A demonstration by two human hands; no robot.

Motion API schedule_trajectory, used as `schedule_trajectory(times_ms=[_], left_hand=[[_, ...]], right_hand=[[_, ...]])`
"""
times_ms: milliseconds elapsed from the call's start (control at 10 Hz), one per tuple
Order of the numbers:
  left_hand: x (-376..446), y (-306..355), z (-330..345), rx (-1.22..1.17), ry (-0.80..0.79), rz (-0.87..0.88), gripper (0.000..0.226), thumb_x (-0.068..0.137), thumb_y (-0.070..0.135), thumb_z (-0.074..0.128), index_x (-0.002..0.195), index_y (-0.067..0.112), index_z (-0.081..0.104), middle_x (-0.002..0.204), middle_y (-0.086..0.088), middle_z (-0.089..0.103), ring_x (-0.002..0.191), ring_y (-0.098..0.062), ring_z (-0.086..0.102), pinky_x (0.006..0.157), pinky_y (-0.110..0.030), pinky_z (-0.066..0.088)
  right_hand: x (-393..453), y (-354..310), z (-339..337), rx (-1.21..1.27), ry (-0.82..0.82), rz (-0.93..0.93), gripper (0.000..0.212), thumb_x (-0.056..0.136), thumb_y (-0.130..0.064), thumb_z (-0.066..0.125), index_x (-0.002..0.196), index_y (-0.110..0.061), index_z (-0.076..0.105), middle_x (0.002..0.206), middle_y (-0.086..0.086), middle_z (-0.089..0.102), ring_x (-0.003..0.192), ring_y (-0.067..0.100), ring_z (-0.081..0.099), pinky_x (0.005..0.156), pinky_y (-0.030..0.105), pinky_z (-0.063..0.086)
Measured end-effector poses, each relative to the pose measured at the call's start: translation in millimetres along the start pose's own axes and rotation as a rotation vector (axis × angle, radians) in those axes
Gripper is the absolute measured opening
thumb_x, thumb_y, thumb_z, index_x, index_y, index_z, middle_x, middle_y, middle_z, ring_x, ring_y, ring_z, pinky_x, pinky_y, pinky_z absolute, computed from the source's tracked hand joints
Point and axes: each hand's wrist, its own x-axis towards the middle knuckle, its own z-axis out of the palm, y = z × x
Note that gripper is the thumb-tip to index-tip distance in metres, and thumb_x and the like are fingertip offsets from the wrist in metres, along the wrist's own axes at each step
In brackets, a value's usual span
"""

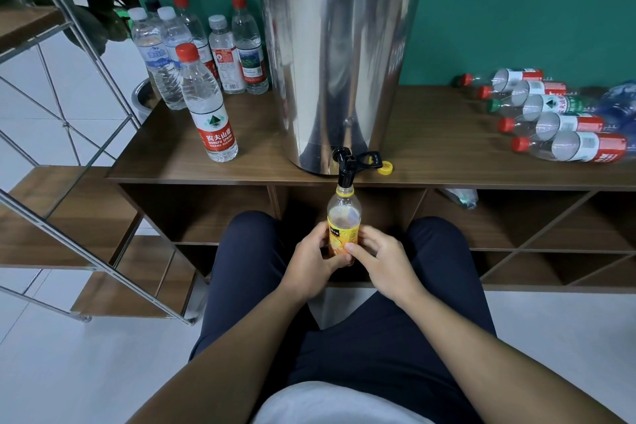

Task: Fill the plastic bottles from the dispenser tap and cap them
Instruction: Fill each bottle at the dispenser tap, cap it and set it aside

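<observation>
We note both hands, left (309, 260) and right (377, 260), gripping the yellow-labelled bottle (343, 217) under the tap (345, 167) at the cabinet's (447, 162) front edge.

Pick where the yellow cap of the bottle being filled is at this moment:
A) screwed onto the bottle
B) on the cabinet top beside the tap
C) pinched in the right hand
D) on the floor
B: the yellow cap lies on the cabinet top just right of the tap, while both hands grip the open orange-labelled bottle under it.
</observation>
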Motion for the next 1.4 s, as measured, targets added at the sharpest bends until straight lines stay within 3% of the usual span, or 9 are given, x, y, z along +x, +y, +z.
schedule_trajectory(times_ms=[700,1400], left_hand=[[2.1,-5.6,0.0,0.003,0.002,0.006,0.050,0.093,0.020,0.091,0.135,0.035,0.068,0.125,0.010,0.078,0.123,-0.012,0.073,0.110,-0.051,0.059],[2.8,-7.6,0.8,0.005,0.002,0.017,0.051,0.094,0.019,0.091,0.136,0.036,0.068,0.127,0.009,0.078,0.124,-0.013,0.073,0.110,-0.051,0.059]], right_hand=[[0.7,1.8,0.5,0.002,0.007,0.000,0.038,0.104,-0.012,0.076,0.141,-0.020,0.074,0.125,-0.009,0.082,0.122,0.010,0.076,0.110,0.043,0.060],[1.1,3.0,0.5,-0.001,0.013,0.002,0.038,0.104,-0.011,0.077,0.141,-0.019,0.074,0.125,-0.011,0.082,0.121,0.009,0.076,0.107,0.035,0.061]])
